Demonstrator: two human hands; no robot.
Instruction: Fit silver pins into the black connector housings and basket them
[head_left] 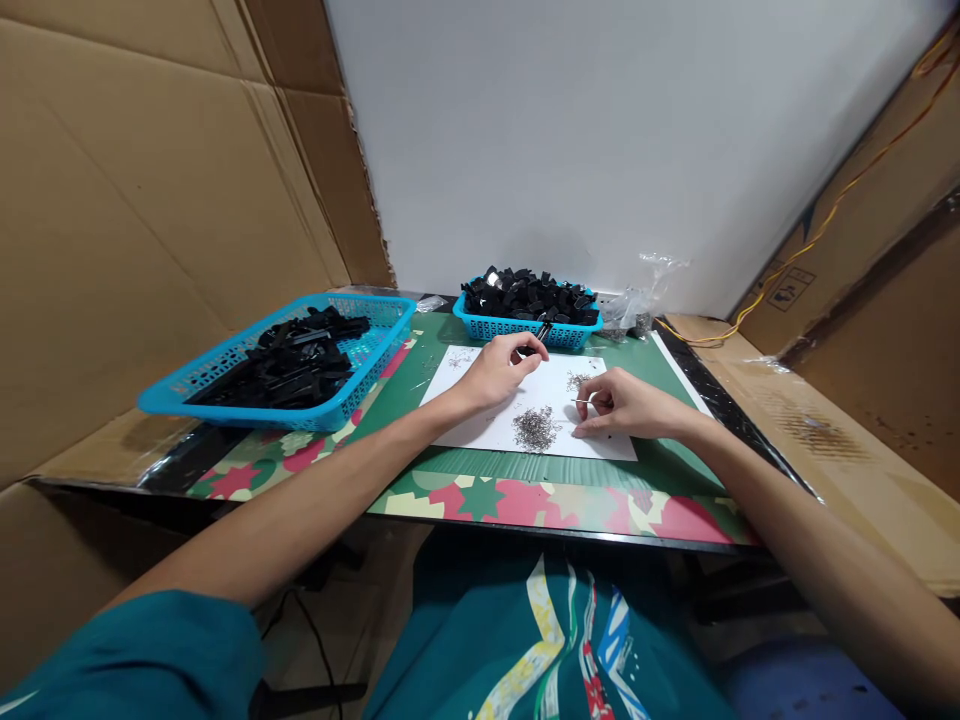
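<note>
My left hand [504, 372] is over the far part of a white sheet [480, 428], its fingers curled on a small black plastic part [541, 338] that juts up in front of the blue basket. My right hand [634, 405] is low over the sheet's right side, thumb and fingers pinched on a thin metal tool [591, 402]; its exact kind is too small to tell. Between the hands, nearer to me, lies a pile of tiny metal pieces [535, 429]. A smaller scatter of metal pieces [578, 382] lies just beyond my right fingertips.
A blue basket [491, 327] heaped with black parts stands at the back. At the left, a larger blue tray [390, 345] holds long black parts. Clear plastic bags [637, 310] lie back right. Cardboard walls [187, 150] and a yellow cord [814, 235] flank the green mat [634, 352].
</note>
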